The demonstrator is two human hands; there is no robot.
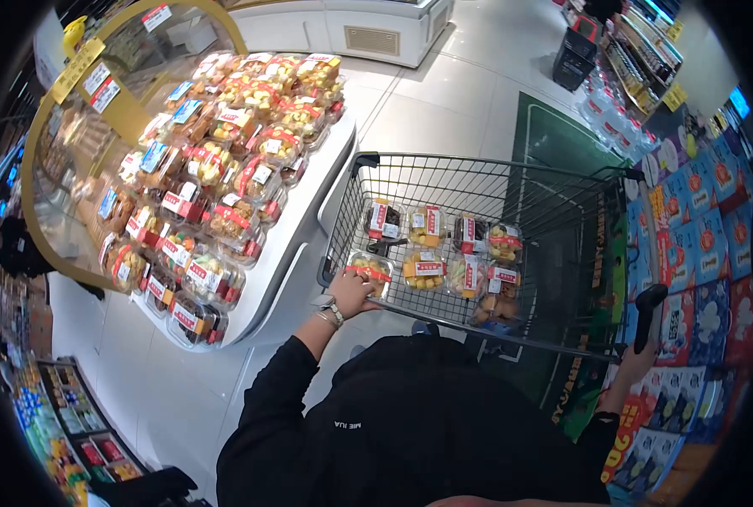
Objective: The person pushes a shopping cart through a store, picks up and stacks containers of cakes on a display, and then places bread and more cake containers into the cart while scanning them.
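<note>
My left hand (351, 293) curls over the near rim of a wire shopping cart (444, 314), close to its front corner, with a watch and bracelet on the wrist. Right beside its fingers, inside the basket, sits a clear plastic box of yellowish food (370, 269) with a red label. Several similar boxes lie in two rows on the basket floor, among them a box of dark food (470, 235) and a box of brown food (496, 308). At the right, my right hand (635, 362) is closed at the near end of the black cart handle (649, 306); its fingers are partly hidden.
A white display stand (283, 245) piled with boxed food stands left of the cart, with a gold-framed clear cover (34, 194) behind. Colourful stacked packages (689, 245) line the right side. A white freezer cabinet (376, 34) is at the top; dark basket stack (575, 55) upper right.
</note>
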